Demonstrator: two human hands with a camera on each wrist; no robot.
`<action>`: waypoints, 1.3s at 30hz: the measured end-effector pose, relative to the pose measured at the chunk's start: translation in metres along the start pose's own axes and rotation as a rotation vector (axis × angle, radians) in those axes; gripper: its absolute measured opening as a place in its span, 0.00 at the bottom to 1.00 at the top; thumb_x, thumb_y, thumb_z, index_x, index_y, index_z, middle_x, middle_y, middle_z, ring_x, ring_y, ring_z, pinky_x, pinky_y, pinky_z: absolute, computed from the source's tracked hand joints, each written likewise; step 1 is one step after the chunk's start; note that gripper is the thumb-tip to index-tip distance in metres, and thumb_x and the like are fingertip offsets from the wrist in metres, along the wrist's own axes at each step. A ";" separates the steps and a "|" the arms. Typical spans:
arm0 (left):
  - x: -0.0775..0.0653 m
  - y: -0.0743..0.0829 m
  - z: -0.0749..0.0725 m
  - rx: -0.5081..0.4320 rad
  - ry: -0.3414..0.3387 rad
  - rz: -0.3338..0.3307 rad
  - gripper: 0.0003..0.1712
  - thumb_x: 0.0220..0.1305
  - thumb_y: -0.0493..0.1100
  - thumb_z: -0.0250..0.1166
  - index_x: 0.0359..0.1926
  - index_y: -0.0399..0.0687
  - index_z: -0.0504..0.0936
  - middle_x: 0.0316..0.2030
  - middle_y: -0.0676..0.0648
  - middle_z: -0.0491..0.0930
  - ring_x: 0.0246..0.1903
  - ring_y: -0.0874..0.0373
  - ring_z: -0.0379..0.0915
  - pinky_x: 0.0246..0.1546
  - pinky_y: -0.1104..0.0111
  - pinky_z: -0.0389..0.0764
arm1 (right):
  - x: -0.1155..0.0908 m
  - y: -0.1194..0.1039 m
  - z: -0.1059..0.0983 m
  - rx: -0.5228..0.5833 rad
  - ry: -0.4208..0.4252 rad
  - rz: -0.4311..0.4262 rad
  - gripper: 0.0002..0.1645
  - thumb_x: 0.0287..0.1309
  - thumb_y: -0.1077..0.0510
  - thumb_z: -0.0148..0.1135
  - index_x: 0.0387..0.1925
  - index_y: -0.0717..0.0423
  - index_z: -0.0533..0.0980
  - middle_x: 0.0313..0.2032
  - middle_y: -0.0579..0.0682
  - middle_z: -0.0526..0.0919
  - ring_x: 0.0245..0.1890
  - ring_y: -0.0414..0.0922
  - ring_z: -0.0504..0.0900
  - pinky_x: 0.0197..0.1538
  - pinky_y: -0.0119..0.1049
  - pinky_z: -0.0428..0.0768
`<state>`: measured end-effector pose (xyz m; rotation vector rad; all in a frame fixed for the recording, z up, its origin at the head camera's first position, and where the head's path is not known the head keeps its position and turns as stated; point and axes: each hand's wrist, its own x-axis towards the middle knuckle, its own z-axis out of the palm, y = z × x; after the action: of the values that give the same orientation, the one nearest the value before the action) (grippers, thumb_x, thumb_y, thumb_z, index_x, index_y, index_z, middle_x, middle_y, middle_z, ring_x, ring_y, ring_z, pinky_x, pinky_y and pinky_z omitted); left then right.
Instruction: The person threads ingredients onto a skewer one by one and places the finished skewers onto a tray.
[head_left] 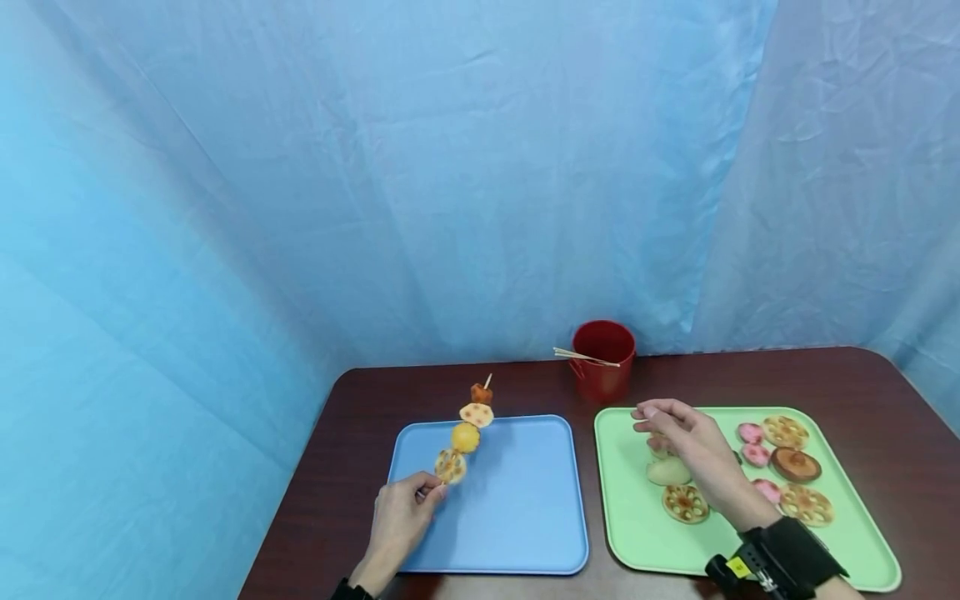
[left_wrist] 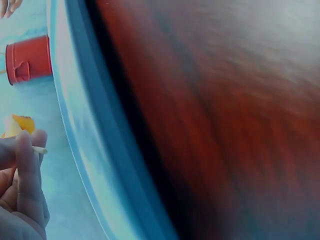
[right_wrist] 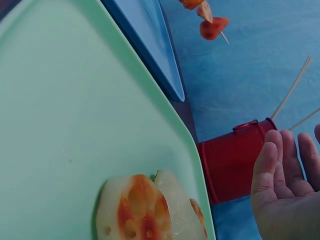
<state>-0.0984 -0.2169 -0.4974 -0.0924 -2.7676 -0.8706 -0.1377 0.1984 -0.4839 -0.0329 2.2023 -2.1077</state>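
Observation:
My left hand pinches a skewer by its lower end between thumb and fingers, holding it tilted over the blue tray. Threaded on it are a browned lotus root slice, a yellow ball, a pale spotted slice and a brown chunk, with the stick's tip poking out on top. The stick's bare end sticks out past the fingers in the left wrist view. My right hand hovers over the green tray, fingers loosely bent with nothing in them.
Behind the trays stands a red cup with thin sticks across its rim. The green tray bears lotus slices, a pale green piece, pink pieces and a brown mushroom-like piece. Blue cloth hangs behind the table.

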 end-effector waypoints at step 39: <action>-0.017 -0.042 -0.031 0.093 -0.213 -0.298 0.07 0.59 0.40 0.77 0.28 0.43 0.87 0.17 0.56 0.78 0.15 0.64 0.73 0.19 0.68 0.70 | 0.000 0.001 0.003 -0.061 0.017 -0.016 0.32 0.77 0.43 0.55 0.61 0.68 0.74 0.51 0.48 0.85 0.50 0.40 0.85 0.50 0.37 0.83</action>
<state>-0.0813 -0.2691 -0.5002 0.2656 -3.0693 -0.8410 -0.1374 0.1950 -0.4851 -0.0364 2.2834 -2.0557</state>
